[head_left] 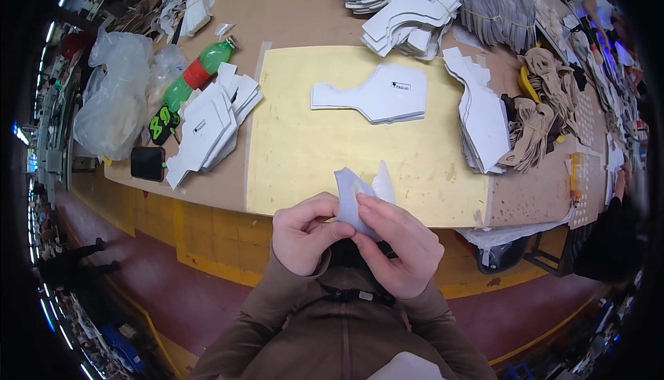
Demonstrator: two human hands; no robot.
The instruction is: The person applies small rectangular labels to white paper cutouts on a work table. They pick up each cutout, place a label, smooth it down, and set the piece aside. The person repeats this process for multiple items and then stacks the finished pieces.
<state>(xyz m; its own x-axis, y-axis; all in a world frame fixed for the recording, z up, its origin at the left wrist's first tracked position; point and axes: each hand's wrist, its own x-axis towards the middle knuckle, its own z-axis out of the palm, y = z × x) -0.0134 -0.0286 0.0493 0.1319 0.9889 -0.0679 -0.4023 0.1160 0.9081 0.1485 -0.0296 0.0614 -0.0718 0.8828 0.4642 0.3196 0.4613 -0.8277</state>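
Note:
Between my two hands, just over the near edge of the table, is a thin, curved pale piece (pixel 348 200), greyish blue on one side and white on the other. My left hand (pixel 306 233) pinches its left side between thumb and fingers. Fingertips and thumb of my right hand (pixel 401 245) close on its right side, partly covering it. Ahead, on the yellow sheet (pixel 290 151), lies a small stack of white cut pieces (pixel 387 95) with a dark printed mark. Another white piece (pixel 406 359) shows at the bottom, against my brown jacket.
Fanned white pieces (pixel 207 125) lie left, beside a green bottle (pixel 200 72), black phone (pixel 148 164) and plastic bag (pixel 114 96). More white stacks (pixel 477 113) and tied beige bundles (pixel 532 131) stand right; grey stacks (pixel 491 6) sit behind. A person (pixel 605 234) is at far right.

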